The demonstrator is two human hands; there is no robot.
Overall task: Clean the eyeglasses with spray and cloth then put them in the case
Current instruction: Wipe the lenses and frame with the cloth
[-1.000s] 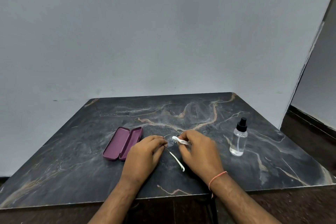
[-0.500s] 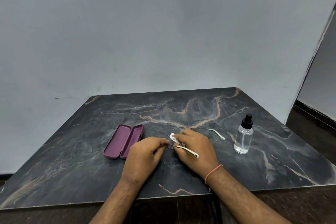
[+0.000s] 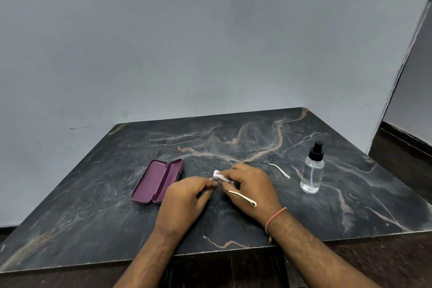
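Note:
Thin-framed eyeglasses (image 3: 243,199) with white temple tips are held over the middle of the dark marble table (image 3: 233,224). My left hand (image 3: 187,201) pinches the frame at its left side. My right hand (image 3: 251,188) pinches a small white cloth (image 3: 219,175) against a lens. One temple lies across the back of my right hand; the other temple sticks out to the right, toward the bottle. The lenses are mostly hidden by my fingers. A purple glasses case (image 3: 157,181) lies open to the left of my hands.
A clear spray bottle (image 3: 312,170) with a black pump top stands upright to the right of my hands. A grey wall runs behind the table. Dark floor shows at the right and below the near edge.
The glasses have turned in my hands: one temple swung out to the right toward the bottle and the other now lies over my right hand. The cloth stays at the lens.

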